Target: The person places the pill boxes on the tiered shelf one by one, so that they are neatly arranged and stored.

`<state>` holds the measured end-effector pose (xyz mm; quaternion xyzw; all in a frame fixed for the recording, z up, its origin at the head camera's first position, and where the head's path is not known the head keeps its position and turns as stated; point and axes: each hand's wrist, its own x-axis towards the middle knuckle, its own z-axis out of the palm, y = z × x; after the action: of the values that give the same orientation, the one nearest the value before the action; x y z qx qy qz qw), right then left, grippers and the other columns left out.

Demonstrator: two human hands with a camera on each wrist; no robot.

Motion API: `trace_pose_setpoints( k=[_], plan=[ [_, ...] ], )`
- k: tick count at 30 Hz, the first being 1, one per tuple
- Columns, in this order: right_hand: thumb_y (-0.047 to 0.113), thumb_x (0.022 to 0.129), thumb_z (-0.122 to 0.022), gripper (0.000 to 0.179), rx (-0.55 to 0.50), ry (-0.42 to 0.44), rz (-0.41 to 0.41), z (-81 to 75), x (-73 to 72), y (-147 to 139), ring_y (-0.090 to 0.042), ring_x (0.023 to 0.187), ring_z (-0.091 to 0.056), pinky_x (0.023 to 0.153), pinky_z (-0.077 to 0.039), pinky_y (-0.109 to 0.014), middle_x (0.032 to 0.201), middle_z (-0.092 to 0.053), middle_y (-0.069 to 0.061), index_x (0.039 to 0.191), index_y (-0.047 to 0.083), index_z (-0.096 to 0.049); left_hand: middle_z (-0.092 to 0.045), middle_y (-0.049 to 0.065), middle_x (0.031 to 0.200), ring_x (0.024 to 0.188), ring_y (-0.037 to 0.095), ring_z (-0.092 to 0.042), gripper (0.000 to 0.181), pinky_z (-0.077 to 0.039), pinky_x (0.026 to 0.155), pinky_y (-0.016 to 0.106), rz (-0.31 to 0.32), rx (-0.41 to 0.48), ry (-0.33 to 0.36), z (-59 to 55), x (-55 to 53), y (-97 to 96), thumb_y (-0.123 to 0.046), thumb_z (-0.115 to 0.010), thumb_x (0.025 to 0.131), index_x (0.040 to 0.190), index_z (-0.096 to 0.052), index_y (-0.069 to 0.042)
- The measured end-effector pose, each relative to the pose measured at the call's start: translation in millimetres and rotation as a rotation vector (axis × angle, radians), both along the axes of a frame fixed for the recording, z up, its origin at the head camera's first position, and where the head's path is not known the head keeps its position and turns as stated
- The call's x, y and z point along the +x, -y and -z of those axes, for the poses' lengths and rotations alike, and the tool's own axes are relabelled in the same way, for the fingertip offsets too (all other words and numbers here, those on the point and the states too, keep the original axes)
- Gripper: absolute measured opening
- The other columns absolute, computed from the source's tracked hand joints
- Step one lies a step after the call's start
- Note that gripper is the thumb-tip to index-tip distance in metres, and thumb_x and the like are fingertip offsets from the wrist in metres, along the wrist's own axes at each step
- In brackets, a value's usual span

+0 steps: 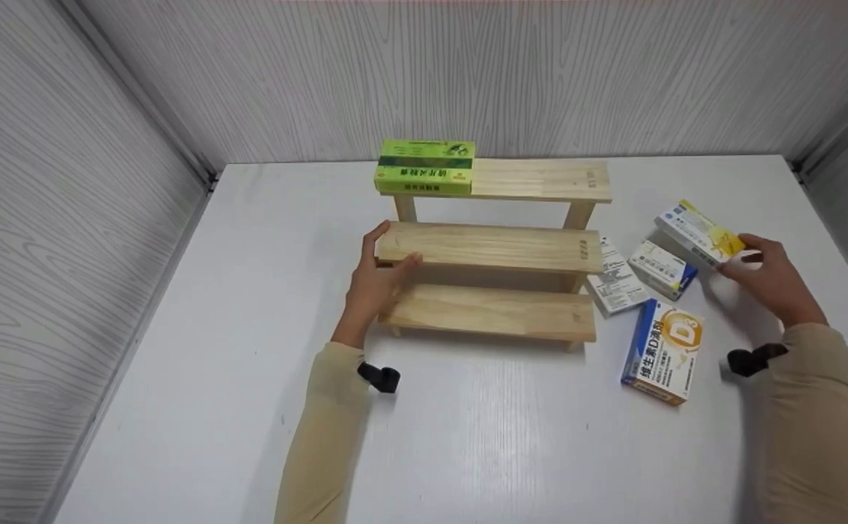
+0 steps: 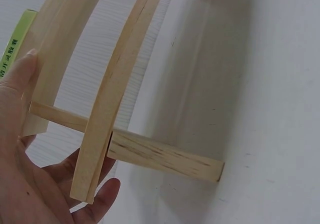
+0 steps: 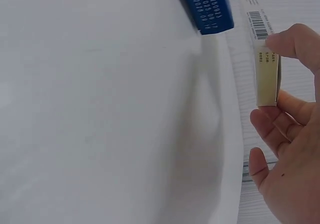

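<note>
A three-tier wooden rack (image 1: 489, 246) stands at the middle of the table. My left hand (image 1: 376, 284) grips the left end of its middle shelf, thumb in front and fingers behind; the left wrist view shows this hand (image 2: 40, 174) around the rack's end. On the top shelf's left lies a green medicine box (image 1: 425, 167). My right hand (image 1: 773, 276) pinches the right end of a white and yellow medicine box (image 1: 700, 231) between thumb and fingers. In the right wrist view, the narrow side of that box (image 3: 266, 76) faces the camera.
Beside the rack's right end lie a white printed box (image 1: 619, 280), a small white and blue box (image 1: 662, 268) and a white, blue and orange vitamin D box (image 1: 664, 351). The white table (image 1: 467, 437) meets wood-patterned walls (image 1: 307, 80) at the back and sides.
</note>
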<state>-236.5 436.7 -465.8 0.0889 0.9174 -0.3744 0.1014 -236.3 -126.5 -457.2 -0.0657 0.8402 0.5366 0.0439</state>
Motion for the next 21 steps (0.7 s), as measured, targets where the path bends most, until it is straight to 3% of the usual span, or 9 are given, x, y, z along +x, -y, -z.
trace_pose_setpoints(
  k=[7,10,13,16,21],
  plan=[
    [0.057,0.092,-0.051,0.086,-0.027,-0.087,0.055,-23.8,1.2,4.3,-0.036,0.131,-0.028,0.088,-0.035,-0.032,0.159,-0.008,-0.020,0.157,0.021,-0.008,-0.043,0.016,0.147,0.124,0.030,-0.048,0.089,-0.040,0.100,0.051,0.005,-0.001,-0.002,-1.4,-0.2,-0.4,-0.069,-0.069,0.073,0.147,-0.023,-0.047],
    [0.052,0.093,-0.053,0.080,-0.036,-0.142,0.082,-34.1,0.0,9.2,-0.019,0.118,-0.040,0.082,-0.036,-0.024,0.157,-0.018,-0.015,0.156,0.025,-0.012,-0.045,0.016,0.145,0.125,0.031,-0.048,0.090,-0.040,0.101,0.052,0.007,-0.001,0.001,-2.9,0.8,-0.7,-0.070,-0.068,0.073,0.147,-0.022,-0.048],
    [0.047,0.094,-0.054,0.076,-0.054,-0.196,0.107,-44.2,-2.0,15.5,-0.001,0.101,-0.043,0.076,-0.036,-0.016,0.149,-0.028,-0.007,0.156,0.026,-0.015,-0.050,0.017,0.138,0.121,0.030,-0.051,0.089,-0.041,0.099,0.052,0.006,0.001,0.001,-4.1,1.9,-1.2,-0.070,-0.069,0.073,0.146,-0.023,-0.049],
    [0.043,0.095,-0.055,0.073,-0.086,-0.219,0.109,-54.3,-4.5,22.3,0.007,0.094,-0.044,0.078,-0.035,-0.014,0.150,-0.029,-0.002,0.155,0.029,-0.017,-0.052,0.017,0.135,0.117,0.029,-0.053,0.090,-0.042,0.098,0.052,-0.002,-0.005,0.004,-4.0,2.3,-1.3,-0.070,-0.069,0.072,0.146,-0.023,-0.049],
    [0.039,0.096,-0.055,0.069,-0.130,-0.232,0.078,-71.6,-10.5,36.7,0.007,0.091,-0.049,0.088,-0.032,-0.022,0.159,-0.019,-0.003,0.154,0.033,-0.018,-0.051,0.017,0.137,0.119,0.029,-0.052,0.091,-0.041,0.099,0.052,-0.001,-0.008,0.008,-2.9,1.9,-0.1,-0.070,-0.069,0.072,0.147,-0.022,-0.048]
  ],
)
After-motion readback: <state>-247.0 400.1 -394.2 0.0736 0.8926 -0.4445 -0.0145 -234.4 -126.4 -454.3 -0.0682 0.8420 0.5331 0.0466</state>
